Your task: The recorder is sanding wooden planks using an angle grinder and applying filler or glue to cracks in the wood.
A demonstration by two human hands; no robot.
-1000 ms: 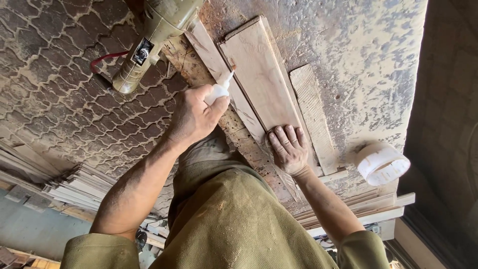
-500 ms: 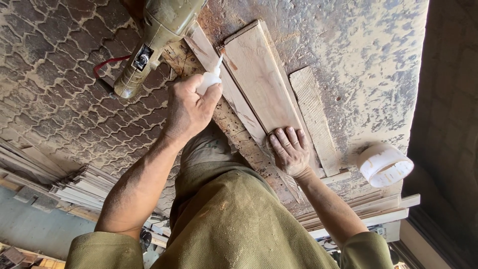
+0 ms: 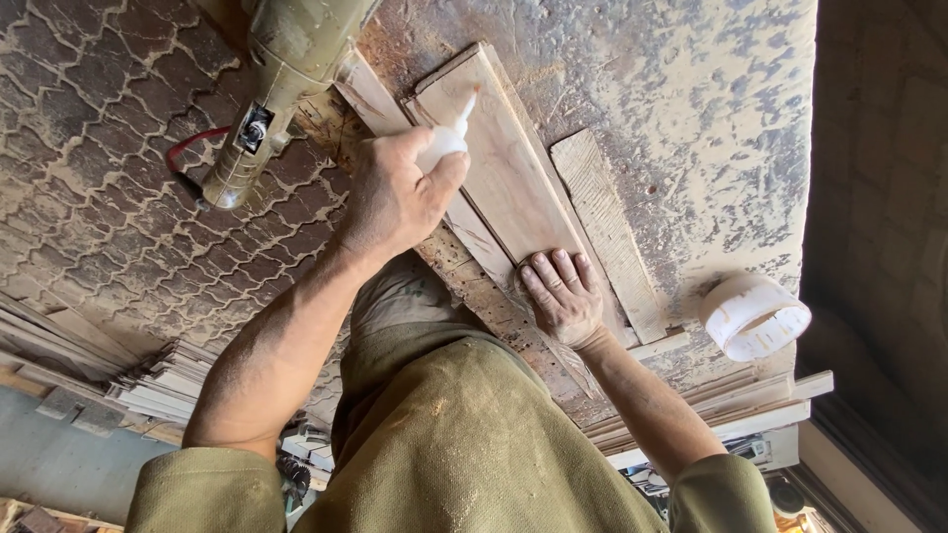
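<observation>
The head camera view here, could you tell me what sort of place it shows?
Most likely a woodworking shop: a sawdust-coated bench, stacked wooden strips, a power tool, and a hand squeezing a glue bottle onto a plank.

We see a bright, warm daylit scene from above. Sunlight falls evenly on the dusty table (image 3: 691,118) and the plank (image 3: 504,168), with no glare. The right edge drops into deep shadow. Soft shadows sit under the hands. Focus is sharp at the centre; straight lines bend slightly toward the corners.
</observation>
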